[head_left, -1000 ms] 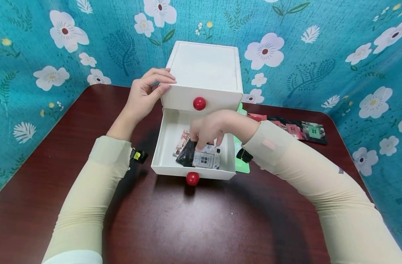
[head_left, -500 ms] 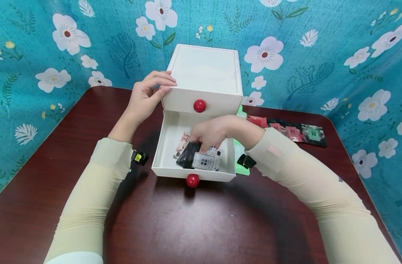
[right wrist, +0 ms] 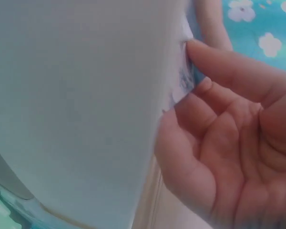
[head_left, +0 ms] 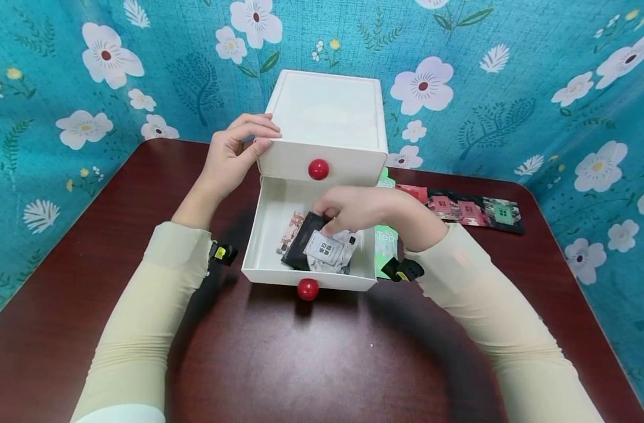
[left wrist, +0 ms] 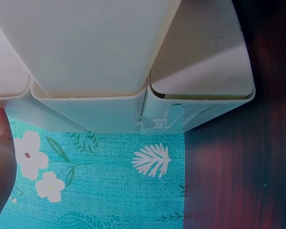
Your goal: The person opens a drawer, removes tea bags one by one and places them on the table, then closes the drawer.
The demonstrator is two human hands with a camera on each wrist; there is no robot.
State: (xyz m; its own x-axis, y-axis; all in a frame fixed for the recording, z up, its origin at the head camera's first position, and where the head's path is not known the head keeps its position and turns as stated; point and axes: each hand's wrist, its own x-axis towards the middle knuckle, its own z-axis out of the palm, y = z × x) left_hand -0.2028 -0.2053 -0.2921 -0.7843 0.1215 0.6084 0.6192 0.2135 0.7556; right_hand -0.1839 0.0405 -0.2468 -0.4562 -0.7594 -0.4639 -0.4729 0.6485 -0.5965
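A white drawer cabinet (head_left: 327, 111) stands on the table, its lower drawer (head_left: 269, 223) pulled out. At the cabinet's upper left front edge rests my left hand (head_left: 237, 147), fingers over the top and thumb near the front face. My right hand (head_left: 361, 208) reaches into the drawer and pinches a black-and-white sachet (head_left: 324, 247) with a printed label between thumb and fingers. The sachet's near end is tilted among the drawer's contents. Beside it lies a pink-patterned sachet (head_left: 292, 231). In the right wrist view the drawer wall hides most of the held sachet (right wrist: 181, 78).
Green packets (head_left: 386, 247) lie right of the drawer. Farther right is a row of red, pink and dark sachets (head_left: 470, 210). Red round knobs mark the upper drawer (head_left: 318, 169) and lower drawer front (head_left: 308, 289). A flowered blue cloth (head_left: 195, 70) hangs behind the table.
My right hand has drawn back to the right and now pinches the sachet, which has turned and lifted slightly. My left hand stays on the cabinet.
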